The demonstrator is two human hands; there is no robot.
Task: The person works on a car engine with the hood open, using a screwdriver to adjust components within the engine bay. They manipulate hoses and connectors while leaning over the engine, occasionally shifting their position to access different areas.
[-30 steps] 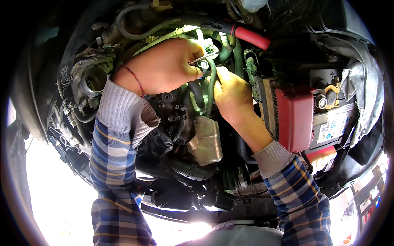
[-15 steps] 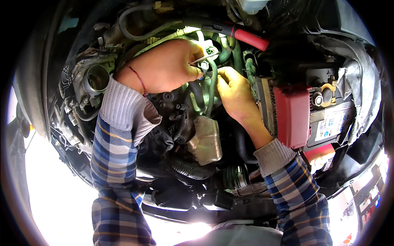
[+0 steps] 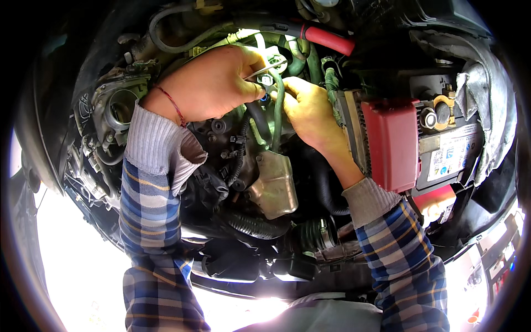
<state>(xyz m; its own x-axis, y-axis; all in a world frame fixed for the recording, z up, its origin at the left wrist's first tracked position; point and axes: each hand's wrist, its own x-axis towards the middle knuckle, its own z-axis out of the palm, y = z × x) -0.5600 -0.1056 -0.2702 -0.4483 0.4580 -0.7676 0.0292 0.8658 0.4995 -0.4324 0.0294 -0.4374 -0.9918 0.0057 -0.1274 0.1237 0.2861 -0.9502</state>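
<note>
My left hand (image 3: 213, 83), wearing a thin red bracelet, is closed around a thin metal rod-like tool (image 3: 260, 72). The tool's bare end points right, toward a pale round fitting (image 3: 276, 62). Just below it sits a small light plug connector (image 3: 266, 79), close to my left fingertips. My right hand (image 3: 314, 115) is closed, with thumb and forefinger together beside a green-lit hose (image 3: 279, 113). What its fingertips pinch, if anything, is hidden. A small blue part shows between the two hands.
A lit work lamp with a red handle (image 3: 330, 41) lies across the back. On the right stands a car battery (image 3: 451, 157) with a red cover (image 3: 391, 146). A throttle body (image 3: 121, 106) is at left, a metal heat shield (image 3: 275, 185) nearer me. Grey cloth (image 3: 487, 110) hangs far right.
The whole view has shifted slightly, so the engine parts sit a little up and left. My right fingertips have moved slightly against the hose; my left hand keeps its grip on the tool.
</note>
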